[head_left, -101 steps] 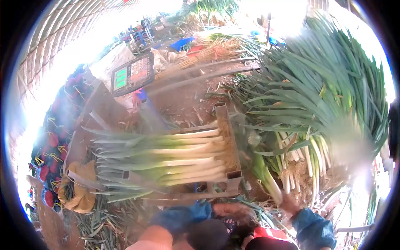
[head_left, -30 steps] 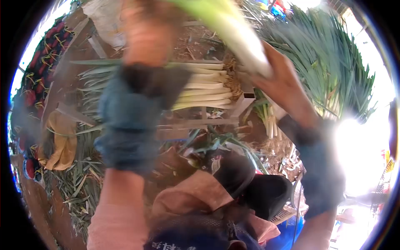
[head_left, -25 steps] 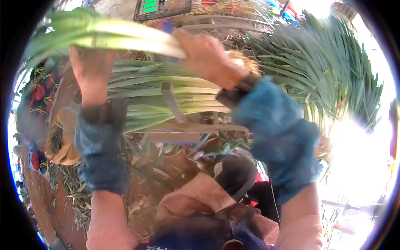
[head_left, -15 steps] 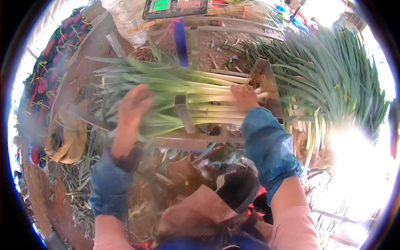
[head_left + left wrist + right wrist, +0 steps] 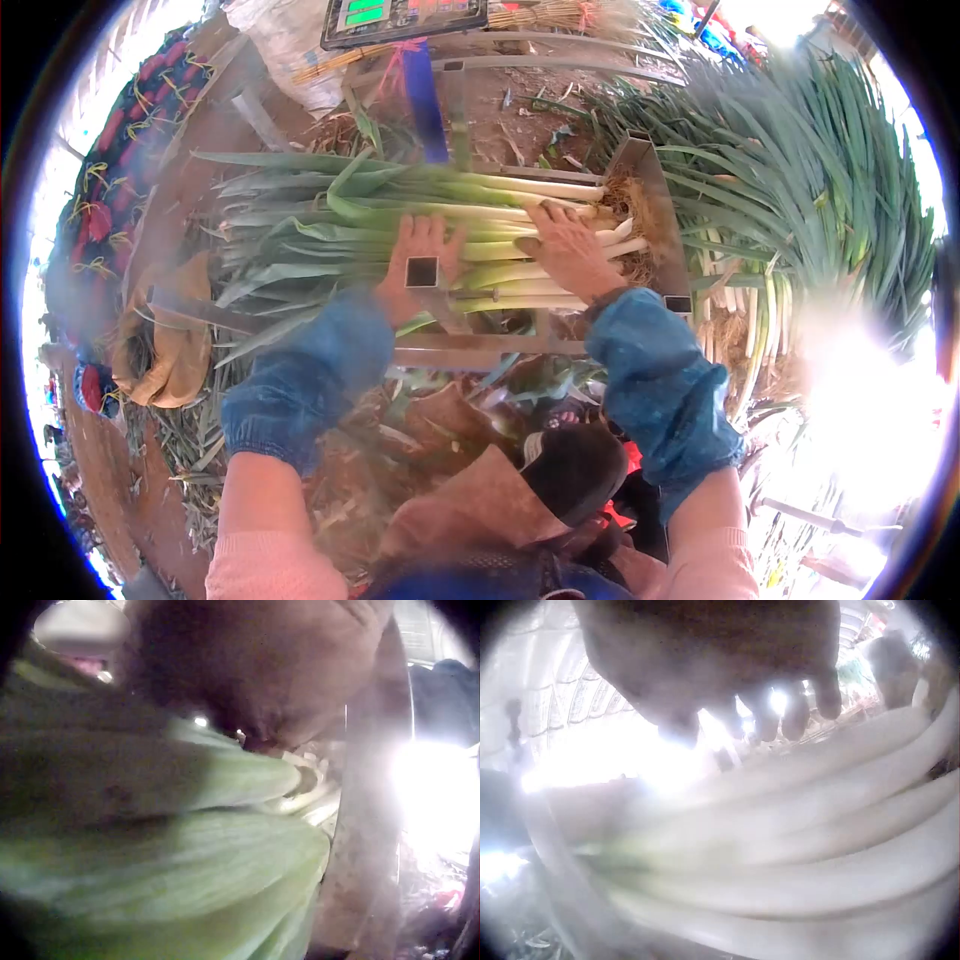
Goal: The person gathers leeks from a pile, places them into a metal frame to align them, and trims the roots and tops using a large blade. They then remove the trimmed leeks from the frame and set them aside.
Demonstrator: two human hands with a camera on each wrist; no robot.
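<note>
Fanning out at left, green leaves [image 5: 265, 215], one bent double, trail from the leeks [image 5: 492, 250] lying side by side in a metal frame [image 5: 490, 345]. The left hand [image 5: 425, 243] rests where green pales, its grip slack, fingers laid over the stalks. Farther right, the right hand [image 5: 572, 250] lies across smooth white stalks, fingers slightly apart, clamped on nothing. They seem to be evening the layer; next, I'd judge, calls for squaring the shaggy roots [image 5: 628, 195] along the right end plate [image 5: 662, 220].
</note>
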